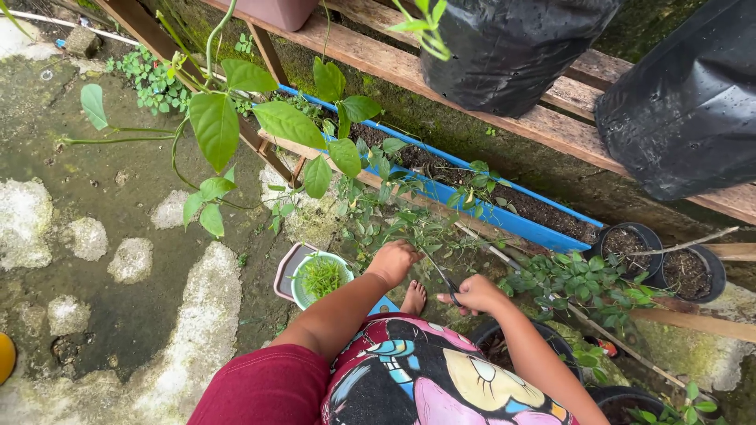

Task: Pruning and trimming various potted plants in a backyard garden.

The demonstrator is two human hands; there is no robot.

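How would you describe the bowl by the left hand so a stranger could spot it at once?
Start at the long blue trough of soil under the wooden shelf. Below its left end, on the ground just left of the left hand, sits a round pale green bowl. Unlike the dark round pots at right, it holds fine green cuttings, not soil.

Trimming a leafy plant beside a blue trough.

The left hand point(391, 262) grips a clump of thin leafy stems point(409, 228) while the right hand point(475, 293) holds scissors point(446, 277) close against them. A green bowl point(319, 278) of cut greens sits just left, a bare foot point(413, 298) between the arms, and black grow bags point(512, 47) rest on wooden planks point(551, 118) above the blue trough point(504, 216).
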